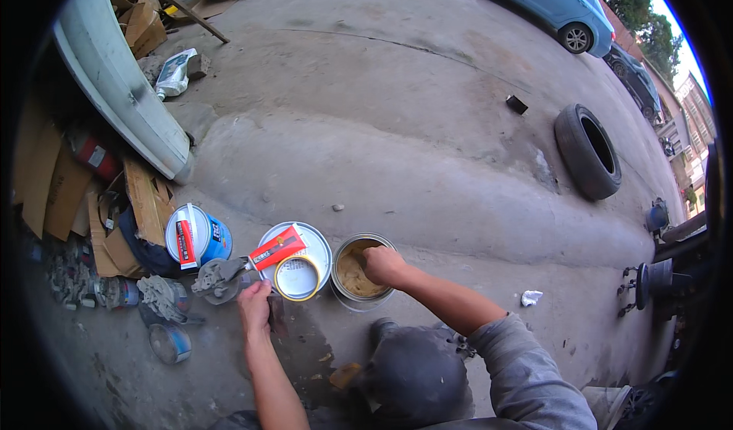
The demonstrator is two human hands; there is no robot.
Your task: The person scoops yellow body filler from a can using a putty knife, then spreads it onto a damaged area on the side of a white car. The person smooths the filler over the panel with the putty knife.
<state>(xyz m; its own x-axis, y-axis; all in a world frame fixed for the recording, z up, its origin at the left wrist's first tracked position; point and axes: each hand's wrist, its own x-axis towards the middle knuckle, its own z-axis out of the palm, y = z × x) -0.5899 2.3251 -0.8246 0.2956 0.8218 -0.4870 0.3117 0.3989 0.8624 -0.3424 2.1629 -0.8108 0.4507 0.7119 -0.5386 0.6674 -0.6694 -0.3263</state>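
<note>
My right hand (382,267) reaches into an open metal can (366,238) of tan, putty-like paste (354,275). Its fingers are closed on a tool that they and the can mostly hide. My left hand (255,308) is at the near left edge of a round white lid (320,244), beside a dark brown flat piece (279,315); what it grips is unclear. On the lid lie a red and white tube (279,248) and a yellow-rimmed round piece (297,279). To the left, another red and white tube (185,241) rests on a blue and white pail (219,238).
Grey crumpled material (163,298), a small can (170,343) and cardboard (146,201) crowd the left, by a pale curved panel (126,86). A tire (587,151) stands on the concrete at right, a blue car (532,0) behind. A dark rounded object (421,370) is near my body.
</note>
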